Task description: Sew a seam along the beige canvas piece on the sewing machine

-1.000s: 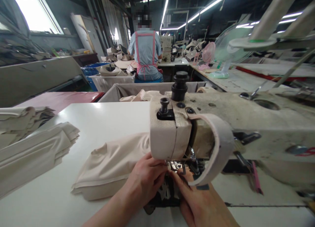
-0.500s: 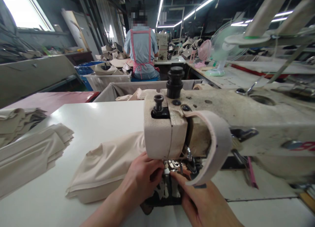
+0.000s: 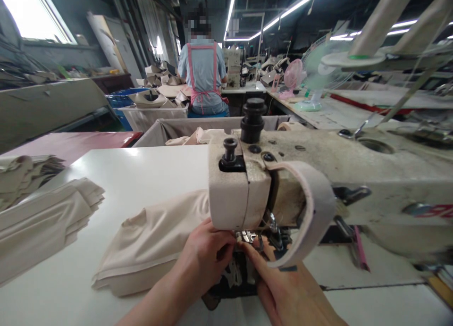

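My left hand (image 3: 201,257) is closed, fingers curled on the edge of a beige fabric piece (image 3: 152,238) beside the needle area of a sewing machine (image 3: 230,194). The fabric lies folded on the table to the left, running behind the machine head. From the right, my right hand (image 3: 286,286) reaches under a curved pale guard (image 3: 320,208); its index finger is stretched out, its tip by the left fingertips. Its other fingers are partly hidden. Below the hands shows the worn dark machine bed (image 3: 239,274). The fingers cover the stitching spot.
Stacked beige fabric pieces (image 3: 53,222) lie at the table's left. Behind the table stands a grey bin (image 3: 187,125) with fabric. A co-worker (image 3: 203,76) in a pink-strapped apron sits further back. A green fan (image 3: 314,80) and a pink fan (image 3: 293,76) stand right.
My right index finger has moved slightly left, up to the left fingertips. A pale strip that showed between the hands is now out of sight. My left hand has barely moved.
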Demonstrator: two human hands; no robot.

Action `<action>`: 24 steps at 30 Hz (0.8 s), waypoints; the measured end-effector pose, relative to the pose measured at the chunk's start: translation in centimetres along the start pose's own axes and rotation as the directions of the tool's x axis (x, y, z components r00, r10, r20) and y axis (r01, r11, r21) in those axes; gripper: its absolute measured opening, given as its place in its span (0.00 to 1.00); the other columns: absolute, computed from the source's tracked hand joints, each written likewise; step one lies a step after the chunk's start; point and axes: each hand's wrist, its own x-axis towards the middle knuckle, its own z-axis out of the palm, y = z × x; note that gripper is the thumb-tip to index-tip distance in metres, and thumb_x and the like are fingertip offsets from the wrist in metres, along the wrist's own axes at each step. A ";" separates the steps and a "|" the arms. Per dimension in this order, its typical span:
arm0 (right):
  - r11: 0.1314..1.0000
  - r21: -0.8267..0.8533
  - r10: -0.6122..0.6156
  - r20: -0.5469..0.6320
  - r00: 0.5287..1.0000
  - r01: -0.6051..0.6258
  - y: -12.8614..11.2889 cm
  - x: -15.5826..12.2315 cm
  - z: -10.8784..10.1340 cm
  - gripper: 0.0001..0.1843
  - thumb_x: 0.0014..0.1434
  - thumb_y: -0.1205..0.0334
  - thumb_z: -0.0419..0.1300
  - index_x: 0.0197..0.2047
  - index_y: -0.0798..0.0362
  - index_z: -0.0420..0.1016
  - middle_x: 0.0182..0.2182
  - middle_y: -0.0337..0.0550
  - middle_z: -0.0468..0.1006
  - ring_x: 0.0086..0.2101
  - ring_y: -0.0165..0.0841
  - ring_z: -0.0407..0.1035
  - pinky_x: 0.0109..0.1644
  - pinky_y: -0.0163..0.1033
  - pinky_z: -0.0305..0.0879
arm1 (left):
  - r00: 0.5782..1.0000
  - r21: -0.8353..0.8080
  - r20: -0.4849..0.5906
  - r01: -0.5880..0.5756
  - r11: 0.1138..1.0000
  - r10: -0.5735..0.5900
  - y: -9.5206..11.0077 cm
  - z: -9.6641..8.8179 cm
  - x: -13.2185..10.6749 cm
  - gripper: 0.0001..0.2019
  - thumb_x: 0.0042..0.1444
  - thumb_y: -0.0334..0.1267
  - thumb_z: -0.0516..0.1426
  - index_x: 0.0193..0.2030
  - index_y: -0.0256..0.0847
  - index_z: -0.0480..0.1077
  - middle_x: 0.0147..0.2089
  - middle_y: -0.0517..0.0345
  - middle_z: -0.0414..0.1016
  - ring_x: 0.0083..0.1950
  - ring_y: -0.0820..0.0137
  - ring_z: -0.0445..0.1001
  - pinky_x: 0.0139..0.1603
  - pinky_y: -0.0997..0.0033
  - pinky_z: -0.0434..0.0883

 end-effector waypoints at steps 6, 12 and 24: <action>1.000 -0.025 0.007 -0.020 1.000 -0.007 -0.4 0.4 -0.2 0.22 0.49 0.76 0.49 0.44 0.55 0.75 0.35 0.50 0.74 0.40 0.47 0.68 0.41 0.51 0.70 | 0.999 0.055 -0.001 0.036 0.998 -0.036 -0.1 -0.2 0.8 0.10 0.54 0.30 0.53 0.24 0.40 0.71 0.25 0.57 0.75 0.30 0.68 0.74 0.31 0.71 0.72; 0.999 0.045 0.012 -0.047 0.999 -0.010 0.0 -0.1 -0.1 0.19 0.50 0.77 0.48 0.41 0.55 0.74 0.37 0.50 0.72 0.41 0.45 0.67 0.44 0.49 0.70 | 0.996 0.056 0.070 0.048 0.997 -0.052 -0.2 -1.3 2.2 0.13 0.57 0.33 0.51 0.31 0.38 0.77 0.31 0.51 0.79 0.34 0.63 0.76 0.35 0.65 0.75; 0.996 0.086 0.026 -0.049 0.998 -0.022 -0.1 0.2 -0.1 0.17 0.51 0.75 0.51 0.41 0.54 0.75 0.39 0.48 0.75 0.42 0.41 0.68 0.47 0.45 0.69 | 0.989 0.004 0.099 0.109 0.994 -0.109 -1.0 -1.4 1.7 0.12 0.64 0.41 0.53 0.35 0.37 0.73 0.32 0.56 0.76 0.29 0.72 0.74 0.31 0.73 0.74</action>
